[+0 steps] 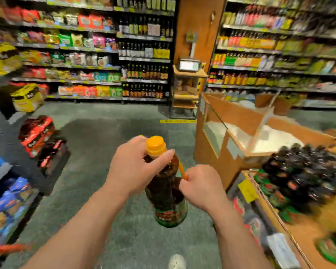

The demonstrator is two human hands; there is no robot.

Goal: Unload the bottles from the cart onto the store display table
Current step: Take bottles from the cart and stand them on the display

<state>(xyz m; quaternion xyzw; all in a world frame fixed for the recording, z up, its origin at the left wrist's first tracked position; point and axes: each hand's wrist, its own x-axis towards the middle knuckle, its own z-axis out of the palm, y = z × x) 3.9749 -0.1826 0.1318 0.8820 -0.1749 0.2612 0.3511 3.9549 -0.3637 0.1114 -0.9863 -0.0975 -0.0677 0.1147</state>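
Observation:
A large dark bottle [166, 193] with an orange cap and a green-red label hangs upright in mid-air over the aisle floor. My left hand [133, 167] grips its neck just under the cap. My right hand [201, 186] holds the bottle's thin orange carry handle at the shoulder. To the right stands the wooden display table [306, 228], with several similar dark bottles [303, 171] grouped on it. No cart is in view.
A wooden glass-fronted bin [239, 133] stands ahead on the right. Stacked snack packs [37, 136] line the left side. Shelves of bottles [145, 51] fill the back wall. A shoe tip [177, 262] shows on the green floor below.

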